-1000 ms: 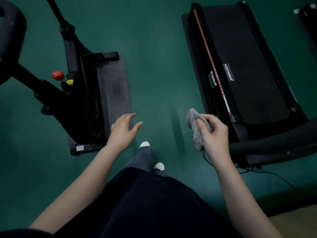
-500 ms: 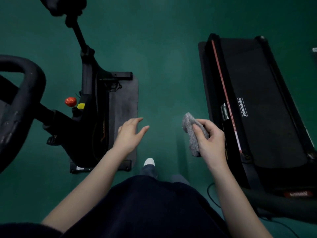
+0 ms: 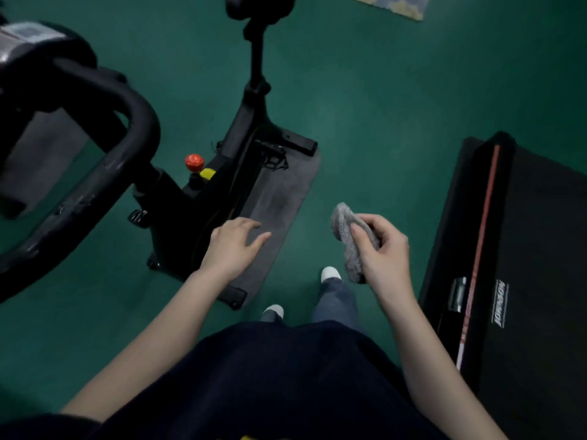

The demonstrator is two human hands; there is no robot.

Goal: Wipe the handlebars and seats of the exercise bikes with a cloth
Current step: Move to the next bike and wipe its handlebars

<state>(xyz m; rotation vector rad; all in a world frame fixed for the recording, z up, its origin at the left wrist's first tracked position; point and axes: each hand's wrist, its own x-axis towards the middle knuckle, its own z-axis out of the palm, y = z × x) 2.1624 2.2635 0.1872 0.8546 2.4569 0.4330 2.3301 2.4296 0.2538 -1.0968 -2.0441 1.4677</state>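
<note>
Here we carry the cloth (image 3: 351, 241) bunched in our right hand (image 3: 384, 249), the thumb pressing it against the curled fingers so that a grey wad sticks out above and below the fist. It looks soft, light and fuzzy, so we judge it will fold to any curve and needs only a loose pinch; spread flat over the palm it would likely cover more surface than it does as a wad. Our left hand (image 3: 233, 246) holds nothing, its fingers spread and loose, and the two hands hang well apart with the green floor (image 3: 381, 106) between them.

Ahead and left of the left hand stands an exercise bike (image 3: 222, 173) on its dark mat (image 3: 282, 192). Its handlebar (image 3: 120, 160) loops up far to the left, a thick, stiff black tube that looks scuffed. We think it best wrapped with the cloth and rubbed along its length. The seat (image 3: 257, 6) sits well ahead of both hands, on its post. A treadmill (image 3: 524, 265) lies just right of the right hand.
</note>
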